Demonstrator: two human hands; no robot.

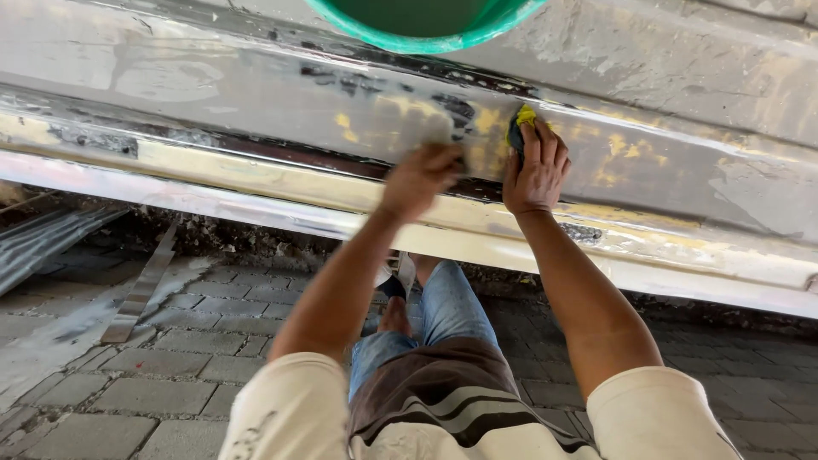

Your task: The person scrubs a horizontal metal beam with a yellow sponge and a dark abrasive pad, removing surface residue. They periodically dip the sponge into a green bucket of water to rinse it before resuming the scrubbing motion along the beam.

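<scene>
Sponge point(521, 119), yellow and dark, sits pressed flat against the wet metal panel point(256, 102) under the right hand point(537, 170), fingers spread over it. Left hand point(419, 177) is blurred just beside, fist-like on the panel; whether it grips anything, cannot tell. Green bucket point(426, 34) stands above, paving stones point(170, 375) below.

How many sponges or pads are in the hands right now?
1 for certain: a yellow sponge under the right hand, pressed on the metal panel. The left hand is blurred; anything beneath it is hidden.
</scene>
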